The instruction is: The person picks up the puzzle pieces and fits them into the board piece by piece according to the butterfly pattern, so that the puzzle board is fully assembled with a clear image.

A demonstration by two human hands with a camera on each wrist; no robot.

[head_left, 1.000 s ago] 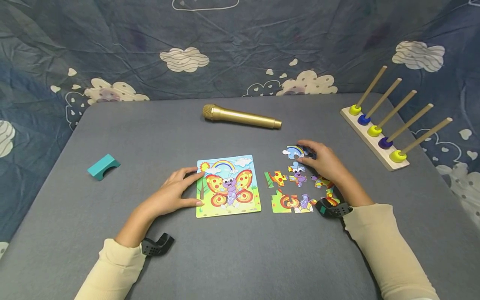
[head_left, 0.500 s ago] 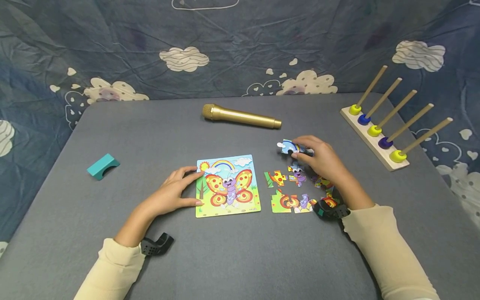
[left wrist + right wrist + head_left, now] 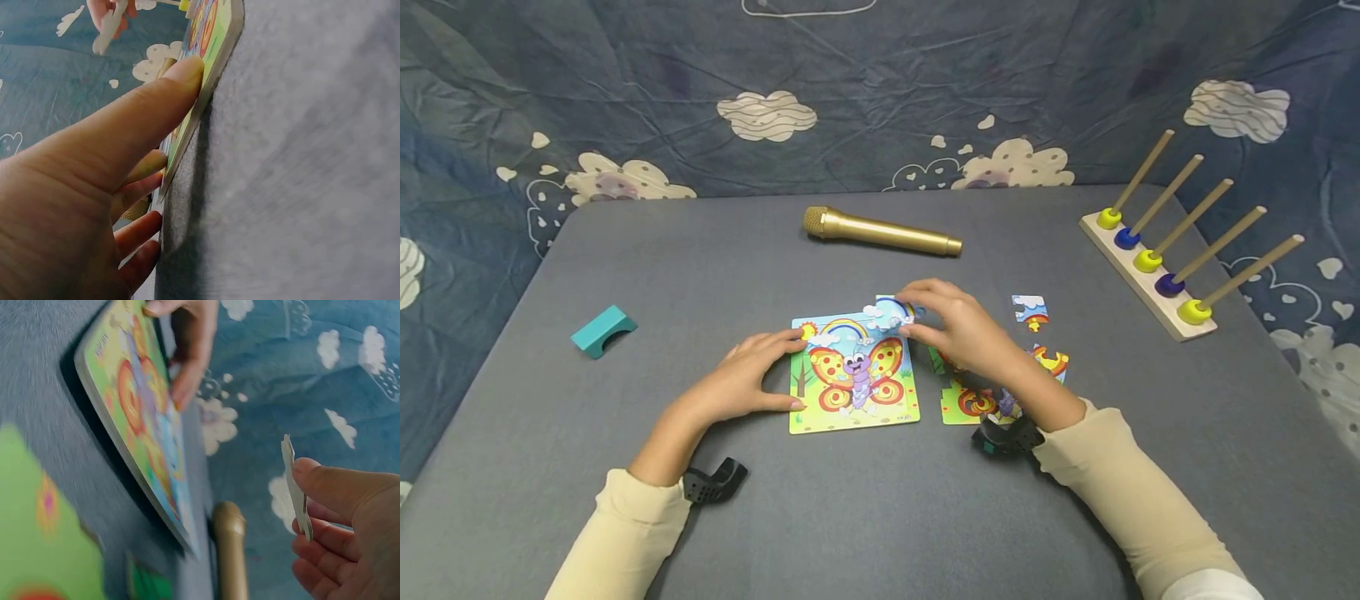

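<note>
Right hand (image 3: 966, 329) pinching a rainbow puzzle piece (image 3: 889, 310) between thumb and fingers, a person works over a butterfly picture board (image 3: 859, 375), its left edge touched by the thumb and fingertips of the relaxed left hand (image 3: 737, 383). A cloud-print backdrop (image 3: 880, 83) hangs behind the gray tabletop (image 3: 850, 517). At far right stands a wooden peg stand (image 3: 1138, 272), yellow and blue rings at the feet of its five pegs. The board lies flat near the table's middle, unmoved over the past second, as is the left hand. Beyond it rests a gold microphone (image 3: 883, 232); at far left, a teal arch block (image 3: 604, 331). Loose puzzle pieces (image 3: 958, 404), partly hidden by the right arm, lie just right of the board. One second earlier the rainbow piece was among them; now it is aloft above the board's upper right corner.
</note>
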